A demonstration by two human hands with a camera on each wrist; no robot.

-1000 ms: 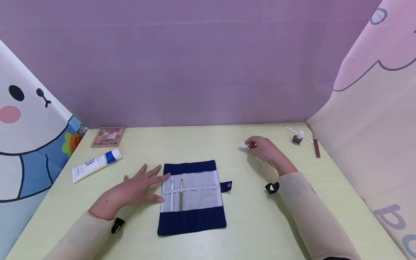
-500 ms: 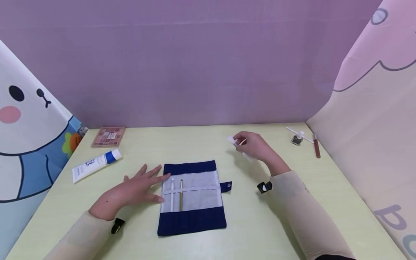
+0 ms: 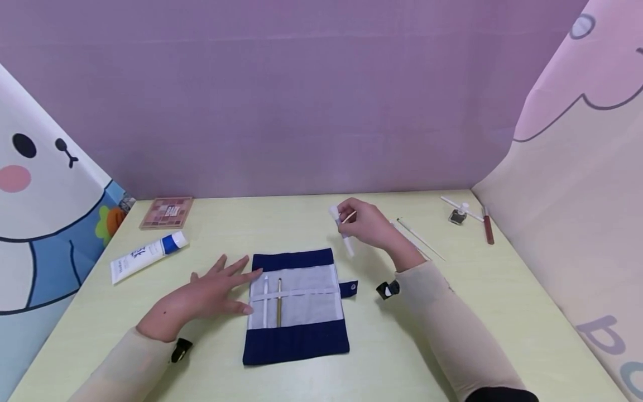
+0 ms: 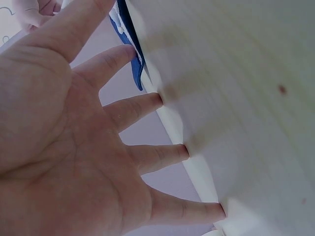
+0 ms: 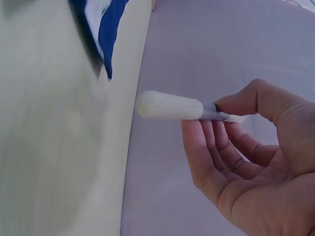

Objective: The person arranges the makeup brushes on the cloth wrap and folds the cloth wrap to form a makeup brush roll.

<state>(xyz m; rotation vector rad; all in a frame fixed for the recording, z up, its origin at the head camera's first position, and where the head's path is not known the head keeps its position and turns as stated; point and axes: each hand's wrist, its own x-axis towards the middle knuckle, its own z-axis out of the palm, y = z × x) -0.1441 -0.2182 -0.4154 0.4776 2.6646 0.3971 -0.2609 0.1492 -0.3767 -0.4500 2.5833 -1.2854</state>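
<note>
My right hand [image 3: 365, 224] pinches a short white makeup brush [image 3: 346, 241] between thumb and fingers, held above the table behind the pouch's right corner. The right wrist view shows its rounded white handle [image 5: 170, 105], a grey middle and pale bristles partly hidden by the fingers. A navy and grey brush pouch [image 3: 311, 301] lies unfolded on the table. Under its strap are a white stick-like brush [image 3: 265, 310] and a gold one [image 3: 279, 310]. My left hand [image 3: 213, 290] is spread, fingertips on the table, index finger and thumb at the pouch's left edge.
Two thin sticks [image 3: 422, 240] lie beyond my right wrist. Farther right are a small dark bottle with white cap [image 3: 457, 216], a white stick [image 3: 449, 201] and a brown-handled brush [image 3: 489, 229]. At left are a white tube [image 3: 143, 259] and an eyeshadow palette [image 3: 167, 213].
My right hand has moved left with the white brush, lifting it and turning it more upright. The thin sticks behind the wrist have come into view. My left hand stays put.
</note>
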